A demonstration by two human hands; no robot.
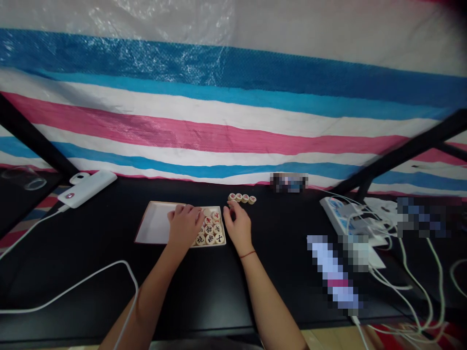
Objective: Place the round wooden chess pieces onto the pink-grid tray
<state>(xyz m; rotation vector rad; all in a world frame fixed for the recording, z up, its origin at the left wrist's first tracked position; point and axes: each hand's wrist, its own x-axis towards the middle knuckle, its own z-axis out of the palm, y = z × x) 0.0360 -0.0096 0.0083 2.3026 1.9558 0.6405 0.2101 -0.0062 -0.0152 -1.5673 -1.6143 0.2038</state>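
A shallow open box [223, 226] holds several round wooden Chinese chess pieces [209, 239] marked with red or black characters. My left hand [183, 224] lies over the middle of the box, its fingers apart and the fingertips partly hidden. Beside the box's right edge is my right hand [240, 227], thumb and forefinger curled close together; what they hold, if anything, is hidden. Their tips are at the left end of a short row of red-marked chess pieces [245, 199]. To the left, against the box, is a pale, flat lid or tray [155, 223].
A white power bank [87, 188] with a cable is at the back left of the black table [204, 291]. On the right are a power strip [333, 216], tangled white cables [404, 262] and a blurred long object [333, 272]. Behind hangs a striped sheet [233, 107].
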